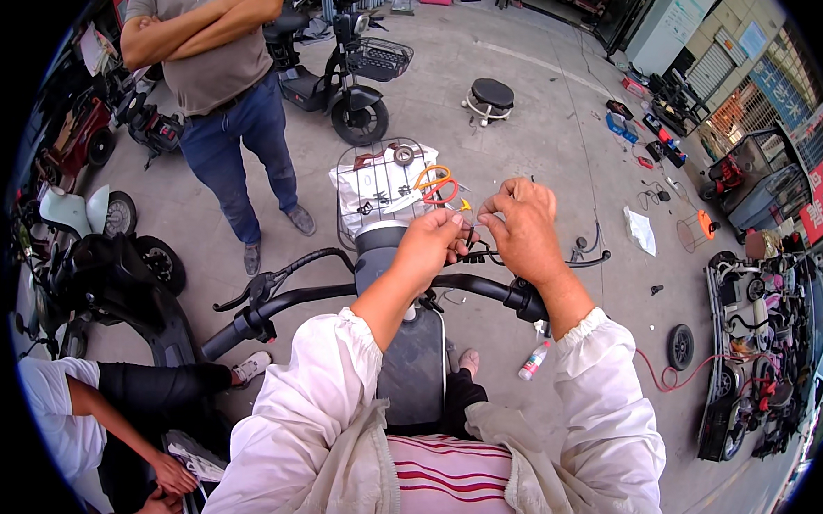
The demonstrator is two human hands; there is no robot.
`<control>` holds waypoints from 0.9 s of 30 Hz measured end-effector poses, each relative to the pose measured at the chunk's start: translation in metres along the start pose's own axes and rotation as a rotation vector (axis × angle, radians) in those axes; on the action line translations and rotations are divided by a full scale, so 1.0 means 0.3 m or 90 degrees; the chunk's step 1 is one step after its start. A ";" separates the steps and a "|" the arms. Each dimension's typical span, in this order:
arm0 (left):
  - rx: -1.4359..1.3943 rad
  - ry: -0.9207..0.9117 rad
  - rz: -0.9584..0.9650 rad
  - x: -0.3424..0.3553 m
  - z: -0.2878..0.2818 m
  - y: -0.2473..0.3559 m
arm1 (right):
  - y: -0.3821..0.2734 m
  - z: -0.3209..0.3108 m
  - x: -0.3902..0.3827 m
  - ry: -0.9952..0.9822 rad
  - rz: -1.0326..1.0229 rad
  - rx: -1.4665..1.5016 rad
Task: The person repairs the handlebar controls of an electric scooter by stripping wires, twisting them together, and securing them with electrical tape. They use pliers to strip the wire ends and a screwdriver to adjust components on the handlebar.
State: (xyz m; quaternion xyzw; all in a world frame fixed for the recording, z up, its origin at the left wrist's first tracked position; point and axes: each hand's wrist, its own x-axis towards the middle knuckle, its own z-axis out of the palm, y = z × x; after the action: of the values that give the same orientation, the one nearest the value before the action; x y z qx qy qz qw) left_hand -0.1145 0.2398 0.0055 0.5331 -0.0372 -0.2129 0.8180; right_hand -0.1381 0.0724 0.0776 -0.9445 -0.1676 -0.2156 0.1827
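My left hand [434, 244] and my right hand [524, 223] are raised close together above the handlebar [294, 302] of an electric scooter, fingers pinched. A thin dark wire [472, 240] shows at my left fingertips. My right thumb and fingers press together beside it; what they hold is too small to make out. Just beyond my hands, the wire front basket [344, 225] holds a white bag [358, 188], scissors [439, 184] with orange handles and a roll of tape [404, 154]. A small yellow thing [465, 204] lies by the scissors.
A person with folded arms [225, 91] stands ahead to the left; another person [69, 410] sits at lower left beside a black scooter [142, 296]. A round stool [492, 95], scattered tools [649, 132], a bottle [534, 360] and a loose tyre [680, 346] are on the ground.
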 end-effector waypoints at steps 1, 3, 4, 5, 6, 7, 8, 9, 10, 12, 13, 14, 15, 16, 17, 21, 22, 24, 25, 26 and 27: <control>-0.010 -0.009 0.004 0.000 -0.001 0.000 | -0.002 -0.001 -0.003 0.011 -0.002 -0.004; -0.031 -0.027 0.013 0.000 -0.011 0.001 | 0.010 0.008 -0.002 0.058 0.041 0.026; -0.034 -0.032 0.016 -0.002 -0.012 0.000 | 0.014 0.011 -0.002 0.082 0.062 0.041; -0.036 -0.037 0.018 -0.005 -0.013 0.000 | 0.015 0.004 -0.009 0.073 0.052 0.034; -0.038 -0.041 0.022 -0.008 -0.013 0.005 | 0.013 -0.008 -0.016 0.065 0.041 0.028; -0.032 -0.041 0.027 -0.014 -0.011 0.008 | 0.011 -0.015 -0.020 0.057 0.030 0.022; -0.025 -0.041 0.033 -0.022 -0.007 0.011 | 0.007 -0.015 -0.020 0.049 0.009 0.010; -0.019 -0.044 0.039 -0.028 0.003 0.016 | 0.005 -0.019 -0.020 0.043 -0.011 -0.005; -0.015 -0.039 0.039 -0.033 0.015 0.022 | 0.004 -0.021 -0.019 0.036 -0.031 -0.019; -0.009 -0.029 0.039 -0.039 0.037 0.029 | 0.003 -0.020 -0.016 0.015 -0.026 0.005; -0.003 -0.027 0.038 -0.036 0.037 0.028 | 0.003 -0.020 -0.014 0.004 -0.024 0.017; 0.002 -0.026 0.037 -0.032 0.030 0.026 | 0.001 -0.021 -0.011 0.000 -0.017 0.032; 0.005 -0.024 0.033 -0.030 0.025 0.022 | 0.000 -0.018 -0.009 -0.007 -0.010 0.047; 0.016 -0.017 0.032 -0.029 0.024 0.020 | 0.000 -0.016 -0.007 -0.014 -0.002 0.062; 0.014 -0.015 0.039 -0.024 0.028 0.016 | 0.001 -0.016 -0.005 -0.013 0.003 0.059; -0.014 0.018 0.059 -0.016 0.046 -0.013 | 0.004 -0.005 -0.010 0.012 0.030 0.040; -0.015 0.026 0.052 -0.015 0.046 -0.015 | 0.014 -0.010 -0.016 0.023 0.041 0.026; -0.017 0.049 0.036 -0.021 0.036 -0.005 | 0.078 -0.023 -0.013 0.118 0.117 0.017; -0.025 0.028 0.040 -0.017 0.024 -0.009 | 0.112 -0.036 -0.016 0.165 0.155 0.010; -0.022 0.026 0.038 -0.013 0.021 -0.016 | 0.143 -0.064 -0.028 0.194 0.176 -0.019; -0.020 0.025 0.036 -0.017 0.026 -0.011 | 0.152 -0.086 -0.030 0.233 0.186 -0.034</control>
State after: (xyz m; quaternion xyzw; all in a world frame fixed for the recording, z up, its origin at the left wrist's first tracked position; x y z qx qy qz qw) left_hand -0.1225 0.2340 0.0069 0.5230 -0.0331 -0.1800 0.8324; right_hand -0.1366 0.0196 0.0828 -0.9083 0.0125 -0.3590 0.2142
